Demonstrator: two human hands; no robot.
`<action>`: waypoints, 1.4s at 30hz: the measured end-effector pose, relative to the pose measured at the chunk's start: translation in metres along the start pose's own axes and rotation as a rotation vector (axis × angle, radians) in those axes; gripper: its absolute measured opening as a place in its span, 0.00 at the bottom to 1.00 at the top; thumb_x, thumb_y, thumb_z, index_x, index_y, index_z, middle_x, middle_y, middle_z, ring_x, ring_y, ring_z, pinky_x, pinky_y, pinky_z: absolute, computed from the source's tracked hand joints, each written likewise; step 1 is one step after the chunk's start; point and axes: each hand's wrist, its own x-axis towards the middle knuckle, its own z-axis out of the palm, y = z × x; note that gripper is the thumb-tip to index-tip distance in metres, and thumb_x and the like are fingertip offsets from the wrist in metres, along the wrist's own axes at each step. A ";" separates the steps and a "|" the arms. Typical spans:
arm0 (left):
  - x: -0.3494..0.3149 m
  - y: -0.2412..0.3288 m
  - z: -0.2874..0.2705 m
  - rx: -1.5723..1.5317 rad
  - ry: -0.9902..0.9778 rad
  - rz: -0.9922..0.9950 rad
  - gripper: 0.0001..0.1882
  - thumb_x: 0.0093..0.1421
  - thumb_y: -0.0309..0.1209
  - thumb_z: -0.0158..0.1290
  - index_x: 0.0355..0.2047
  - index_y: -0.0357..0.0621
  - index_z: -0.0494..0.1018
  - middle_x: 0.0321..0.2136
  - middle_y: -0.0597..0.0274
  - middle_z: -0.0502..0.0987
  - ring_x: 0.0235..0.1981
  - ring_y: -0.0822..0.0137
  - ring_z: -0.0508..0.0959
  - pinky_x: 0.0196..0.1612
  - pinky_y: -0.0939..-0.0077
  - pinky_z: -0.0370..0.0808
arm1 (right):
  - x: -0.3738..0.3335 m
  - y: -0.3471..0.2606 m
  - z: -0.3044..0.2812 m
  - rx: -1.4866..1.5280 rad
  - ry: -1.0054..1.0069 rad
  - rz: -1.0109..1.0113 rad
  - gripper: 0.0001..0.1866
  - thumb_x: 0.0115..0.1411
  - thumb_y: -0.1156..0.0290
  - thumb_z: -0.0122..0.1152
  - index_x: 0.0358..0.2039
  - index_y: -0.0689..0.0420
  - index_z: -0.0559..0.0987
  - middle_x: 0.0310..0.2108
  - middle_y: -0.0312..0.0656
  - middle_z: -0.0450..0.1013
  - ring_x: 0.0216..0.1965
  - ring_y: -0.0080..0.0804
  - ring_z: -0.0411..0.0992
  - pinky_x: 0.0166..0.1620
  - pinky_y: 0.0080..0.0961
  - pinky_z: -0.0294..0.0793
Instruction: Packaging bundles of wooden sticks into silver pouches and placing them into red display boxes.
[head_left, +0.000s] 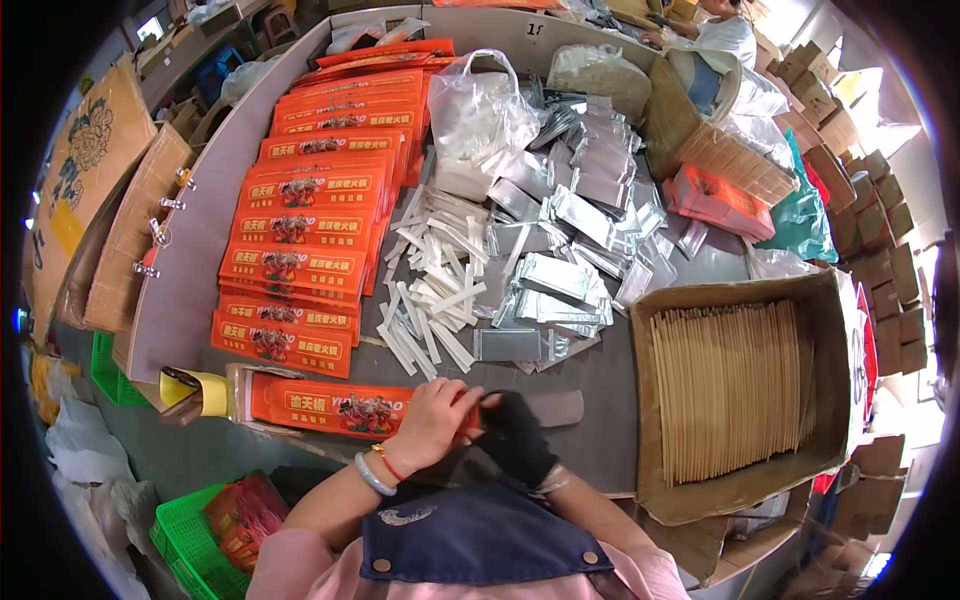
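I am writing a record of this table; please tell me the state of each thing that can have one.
Left hand, fingers curled, grip unclear
Right hand, black-gloved, grip unclear
Front red packet, lying flat
Piled red packets, overlapping
White strips, loosely heaped
Silver sachets, piled loosely
Translucent bag, upright, handle raised
Cardboard box, open on top
Wooden sticks, packed side by side
Lower green crate, open, partly filled
Binder clips, clamped in a row

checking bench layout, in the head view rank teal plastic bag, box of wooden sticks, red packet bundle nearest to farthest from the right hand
1. Box of wooden sticks: right of the right hand
2. Red packet bundle: upper right
3. Teal plastic bag: just past the bundle
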 end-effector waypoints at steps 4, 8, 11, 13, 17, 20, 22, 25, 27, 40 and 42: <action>0.014 0.014 -0.027 0.123 -0.178 0.163 0.21 0.45 0.33 0.62 0.43 0.56 0.77 0.42 0.59 0.71 0.45 0.55 0.71 0.47 0.60 0.68 | -0.001 -0.043 -0.041 -0.994 0.122 -0.361 0.40 0.37 0.52 0.79 0.50 0.54 0.73 0.44 0.43 0.71 0.49 0.45 0.69 0.45 0.40 0.71; 0.033 -0.004 -0.089 0.106 -0.197 0.275 0.09 0.40 0.30 0.60 0.26 0.47 0.75 0.31 0.57 0.72 0.37 0.53 0.74 0.37 0.57 0.72 | -0.004 -0.044 -0.066 -1.045 -0.099 -0.122 0.32 0.37 0.50 0.76 0.41 0.53 0.77 0.37 0.41 0.74 0.40 0.42 0.74 0.44 0.41 0.69; 0.037 -0.065 -0.122 0.226 0.056 0.136 0.11 0.39 0.22 0.59 0.27 0.41 0.73 0.40 0.52 0.72 0.44 0.48 0.72 0.46 0.56 0.71 | -0.016 -0.043 -0.087 -0.994 0.288 -0.189 0.31 0.38 0.57 0.77 0.42 0.55 0.75 0.38 0.42 0.74 0.40 0.44 0.73 0.42 0.40 0.68; 0.018 -0.066 -0.105 0.345 0.270 -0.108 0.19 0.43 0.30 0.64 0.37 0.41 0.76 0.51 0.47 0.69 0.54 0.45 0.68 0.57 0.53 0.66 | -0.018 -0.046 -0.085 -1.008 0.238 -0.184 0.32 0.38 0.56 0.76 0.43 0.55 0.75 0.38 0.42 0.74 0.40 0.44 0.72 0.43 0.40 0.68; -0.024 -0.012 -0.029 0.097 0.211 -0.391 0.45 0.39 0.47 0.71 0.55 0.40 0.69 0.56 0.47 0.64 0.59 0.45 0.62 0.62 0.44 0.56 | -0.020 -0.059 -0.070 -1.103 0.217 -0.226 0.34 0.35 0.56 0.78 0.43 0.55 0.76 0.35 0.41 0.73 0.41 0.44 0.72 0.45 0.41 0.67; -0.030 -0.010 -0.009 0.005 0.220 -0.480 0.49 0.39 0.49 0.72 0.58 0.38 0.66 0.59 0.47 0.61 0.61 0.44 0.60 0.65 0.45 0.52 | -0.017 -0.060 -0.069 -1.111 0.127 -0.246 0.34 0.36 0.54 0.77 0.43 0.55 0.76 0.37 0.41 0.74 0.41 0.44 0.71 0.46 0.41 0.65; -0.033 -0.015 -0.005 -0.060 0.251 -0.489 0.50 0.39 0.50 0.72 0.58 0.37 0.65 0.59 0.46 0.61 0.61 0.44 0.59 0.65 0.46 0.51 | -0.016 -0.067 -0.067 -1.148 0.033 -0.166 0.33 0.39 0.52 0.76 0.44 0.55 0.76 0.39 0.41 0.73 0.43 0.43 0.71 0.48 0.41 0.63; -0.036 -0.017 -0.005 -0.114 0.231 -0.485 0.51 0.39 0.50 0.72 0.59 0.36 0.64 0.60 0.46 0.60 0.63 0.44 0.58 0.67 0.46 0.48 | -0.016 -0.059 -0.063 -1.133 -0.086 -0.101 0.34 0.41 0.50 0.74 0.46 0.55 0.75 0.41 0.42 0.73 0.45 0.42 0.70 0.50 0.43 0.61; -0.033 -0.014 -0.006 -0.118 0.210 -0.522 0.52 0.38 0.49 0.73 0.60 0.35 0.64 0.62 0.45 0.59 0.65 0.44 0.56 0.67 0.44 0.47 | -0.011 -0.046 -0.053 -1.082 -0.112 -0.114 0.34 0.42 0.49 0.73 0.47 0.54 0.75 0.41 0.42 0.73 0.45 0.42 0.70 0.51 0.43 0.61; 0.092 -0.083 -0.009 0.058 0.402 -0.168 0.09 0.52 0.29 0.61 0.33 0.43 0.76 0.33 0.59 0.74 0.38 0.55 0.73 0.43 0.58 0.69 | -0.054 -0.014 -0.149 -1.229 0.718 0.343 0.22 0.52 0.60 0.69 0.42 0.59 0.76 0.40 0.51 0.72 0.46 0.51 0.70 0.47 0.44 0.69; 0.099 -0.093 -0.010 0.133 0.325 -0.133 0.05 0.53 0.30 0.59 0.30 0.44 0.76 0.30 0.61 0.73 0.35 0.57 0.73 0.40 0.59 0.69 | -0.067 -0.031 -0.168 -1.307 0.746 0.677 0.17 0.55 0.61 0.65 0.39 0.59 0.75 0.36 0.49 0.72 0.43 0.51 0.70 0.45 0.46 0.69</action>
